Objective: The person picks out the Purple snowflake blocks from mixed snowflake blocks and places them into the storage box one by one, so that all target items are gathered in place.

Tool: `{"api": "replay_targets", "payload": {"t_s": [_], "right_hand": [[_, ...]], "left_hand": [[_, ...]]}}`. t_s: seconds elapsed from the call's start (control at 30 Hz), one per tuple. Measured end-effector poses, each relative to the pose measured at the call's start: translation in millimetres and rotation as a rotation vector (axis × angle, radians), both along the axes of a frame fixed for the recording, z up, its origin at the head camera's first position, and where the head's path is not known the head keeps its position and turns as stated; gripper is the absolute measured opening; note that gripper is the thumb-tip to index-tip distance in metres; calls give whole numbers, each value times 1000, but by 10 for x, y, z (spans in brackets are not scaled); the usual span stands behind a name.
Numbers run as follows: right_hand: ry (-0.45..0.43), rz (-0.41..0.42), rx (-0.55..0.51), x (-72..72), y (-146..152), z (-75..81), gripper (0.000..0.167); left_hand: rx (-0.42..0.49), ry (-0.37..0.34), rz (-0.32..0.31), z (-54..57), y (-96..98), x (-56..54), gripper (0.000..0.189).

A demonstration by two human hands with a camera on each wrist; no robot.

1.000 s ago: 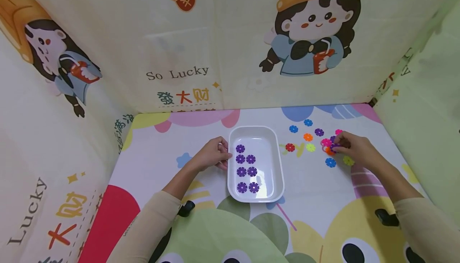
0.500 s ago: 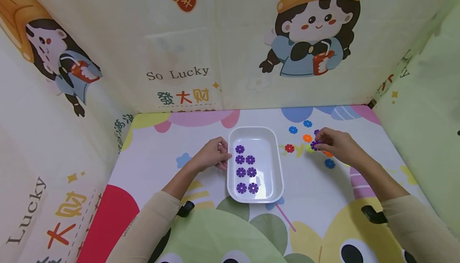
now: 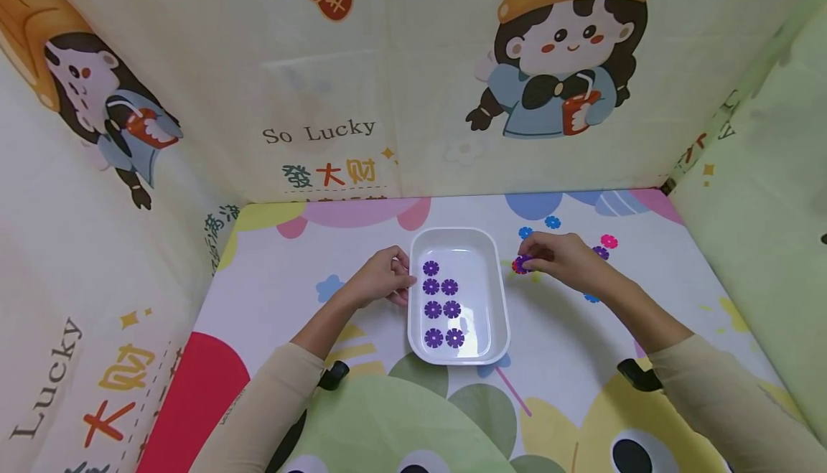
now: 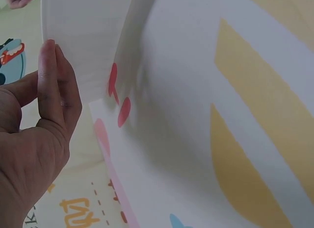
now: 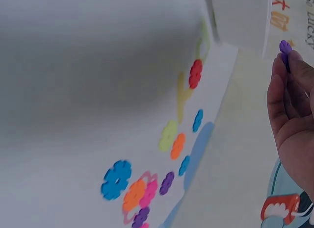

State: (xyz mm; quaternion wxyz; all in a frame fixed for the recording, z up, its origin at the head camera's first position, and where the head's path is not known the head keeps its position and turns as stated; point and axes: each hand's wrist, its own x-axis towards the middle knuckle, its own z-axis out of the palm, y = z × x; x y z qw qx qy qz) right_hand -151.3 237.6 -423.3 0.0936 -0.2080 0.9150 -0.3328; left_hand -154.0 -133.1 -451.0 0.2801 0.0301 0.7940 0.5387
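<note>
A white rectangular tray (image 3: 479,286) stands on the table, with several purple flower-shaped plastic discs (image 3: 432,309) lying flat in its left half. My left hand (image 3: 382,278) grips the tray's left rim; in the left wrist view its fingers lie against the tray's outer side. Between thumb and fingertips, my right hand (image 3: 565,261) pinches another purple flower-shaped disc (image 5: 285,47), held above the table just right of the tray. Below that disc, a red flower-shaped disc (image 5: 195,74) lies on the tablecloth, partly hidden in the head view.
Loose flower-shaped discs in several colours lie right of the tray: blue (image 5: 116,180), orange (image 5: 134,195), yellow-green (image 5: 168,135), pink (image 3: 609,242) and purple (image 3: 601,252). The right hand and forearm hide some in the head view. Printed cloth walls (image 3: 426,157) enclose the table.
My right hand has carried the purple flower-shaped disc leftward from the loose discs toward the tray. The left hand and the tray stay practically where they were.
</note>
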Motion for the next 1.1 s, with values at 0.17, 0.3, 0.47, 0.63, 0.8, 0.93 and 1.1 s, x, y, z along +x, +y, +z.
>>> {"api": "replay_targets", "payload": {"t_s": [0.17, 0.3, 0.47, 0.63, 0.8, 0.93, 1.1], "right_hand": [[-6, 63, -33, -23, -190, 14, 19], [-47, 117, -52, -29, -351, 43, 20], [-106, 185, -41, -52, -535, 63, 19], [-123, 251, -8, -75, -684, 53, 16], [-185, 322, 13, -85, -813, 24, 16], [-207, 371, 49, -88, -888, -16, 16], [-242, 419, 109, -92, -971, -72, 15]], "left_hand": [[-8, -2, 4, 0, -9, 0, 31], [-11, -3, 4, 3, -14, -3, 30], [-6, -2, -1, 9, -10, -9, 30], [-5, -3, 1, 15, -6, -12, 30], [-4, -4, 2, 22, 1, -12, 30], [-8, -4, 1, 25, 3, -9, 30], [-3, -8, 4, 22, 8, -5, 30]]}}
